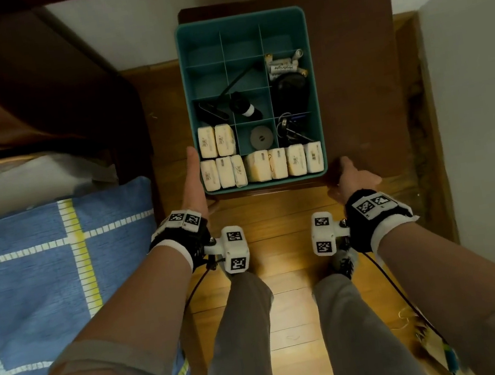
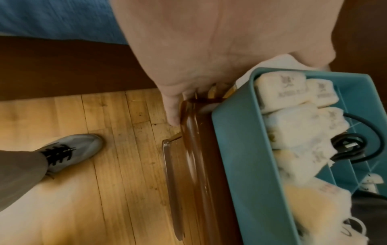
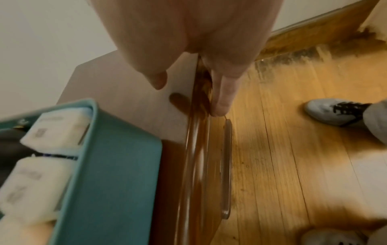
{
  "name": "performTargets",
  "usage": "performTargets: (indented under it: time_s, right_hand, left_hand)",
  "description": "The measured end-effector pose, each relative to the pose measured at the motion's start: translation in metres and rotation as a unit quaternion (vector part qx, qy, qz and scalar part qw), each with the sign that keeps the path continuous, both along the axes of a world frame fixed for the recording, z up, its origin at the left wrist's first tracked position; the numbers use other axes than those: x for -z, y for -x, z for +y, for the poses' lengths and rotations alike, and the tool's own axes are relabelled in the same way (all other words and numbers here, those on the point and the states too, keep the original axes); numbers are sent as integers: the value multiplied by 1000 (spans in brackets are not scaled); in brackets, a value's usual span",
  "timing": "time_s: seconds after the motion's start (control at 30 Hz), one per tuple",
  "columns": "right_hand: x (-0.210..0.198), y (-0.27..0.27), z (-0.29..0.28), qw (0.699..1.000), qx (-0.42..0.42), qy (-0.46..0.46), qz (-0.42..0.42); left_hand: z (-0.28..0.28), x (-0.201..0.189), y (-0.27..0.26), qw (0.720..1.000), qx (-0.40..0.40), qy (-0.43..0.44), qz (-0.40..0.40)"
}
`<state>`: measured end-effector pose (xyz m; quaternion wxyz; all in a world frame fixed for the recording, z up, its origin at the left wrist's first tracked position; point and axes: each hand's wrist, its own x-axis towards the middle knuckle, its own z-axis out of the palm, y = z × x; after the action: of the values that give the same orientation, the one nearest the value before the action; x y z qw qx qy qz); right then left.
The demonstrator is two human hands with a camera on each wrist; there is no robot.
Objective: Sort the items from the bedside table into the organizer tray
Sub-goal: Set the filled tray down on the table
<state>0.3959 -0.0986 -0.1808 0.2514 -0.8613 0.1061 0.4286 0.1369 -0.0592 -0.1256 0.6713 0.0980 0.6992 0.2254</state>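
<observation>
Floor: we stand on wood boards, grey shoe [image 2: 69, 153] planted at 6 o'clock below the bedside table [image 1: 361, 74].
Bed: blue checked cover [image 1: 27, 268] lies at 9 o'clock, beside our left arm.
Right hand: our right hand [image 1: 352, 176] sits at the table's near edge at 5 o'clock of the tray; the wrist view shows the thumb laid on the top and at least one finger [image 3: 223, 96] straight down the front edge. Nothing is held, and the hand looks to be steadying us or the table.
Left hand: our left hand [image 1: 192, 182] lies flat and straight against the outer left wall of the organizer tray [image 1: 188, 99], at 7 o'clock of it, gripping nothing; we judge it is squaring or nudging the tray.
Tray: teal, divided, resting on the table's left part, its near wall at the front edge.
Contents: wrapped white packets [image 1: 278, 163] fill the near row; keys [image 1: 290, 129], a black cable [image 1: 212, 112], batteries [image 1: 284, 66] sit in compartments behind; the 12 o'clock row is bare.
Progress: the table top around the tray shows no loose items, so sorting looks finished.
</observation>
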Motion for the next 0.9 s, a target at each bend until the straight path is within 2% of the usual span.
performTargets:
  time_s: [0.13, 0.23, 0.43, 0.7, 0.9]
  right_hand:
    - [13, -1, -5, 994, 12, -57, 96]
    - [13, -2, -9, 991, 1, -71, 113]
    - [14, -7, -15, 993, 30, -61, 98]
    - [17, -12, -23, 994, -33, -40, 97]
    - [23, -14, -24, 997, 6, -49, 52]
  left_hand:
    - [0, 6, -3, 1000, 10, 7, 22]
    - [-3, 4, -5, 999, 9, 17, 25]
    - [-23, 6, -7, 999, 8, 22, 43]
    - [-34, 11, -10, 998, 4, 19, 65]
    - [-41, 8, -14, 998, -9, 9, 57]
